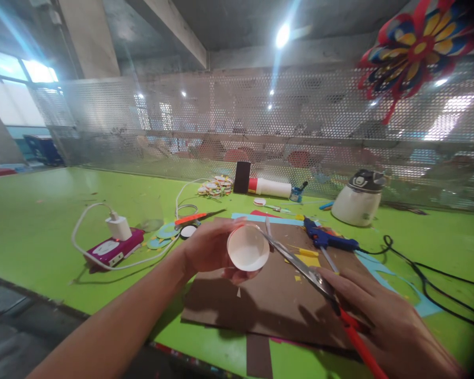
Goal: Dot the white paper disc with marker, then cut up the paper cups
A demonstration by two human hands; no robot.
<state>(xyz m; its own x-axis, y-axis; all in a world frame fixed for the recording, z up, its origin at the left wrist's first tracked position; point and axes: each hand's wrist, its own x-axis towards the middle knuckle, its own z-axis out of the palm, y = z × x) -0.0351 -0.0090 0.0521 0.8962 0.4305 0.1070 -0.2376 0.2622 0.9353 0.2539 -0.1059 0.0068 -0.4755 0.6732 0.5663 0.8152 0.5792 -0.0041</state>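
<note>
My left hand (209,247) is closed around a white paper cup (248,247), its open mouth turned toward me, held above a brown cardboard sheet (276,300). My right hand (383,316) grips red-handled scissors (300,266). Their long metal blades point up and left, and the tips meet the cup's rim. A small white paper scrap (238,292) lies on the cardboard below the cup.
On the green table (43,221): a blue glue gun (326,238) with black cord, a white kettle (357,200), a magenta device (112,248) with white charger, orange-handled scissors (197,217), paper discs, a glue bottle (270,187). Perforated metal screen behind; paper flower (416,45) upper right.
</note>
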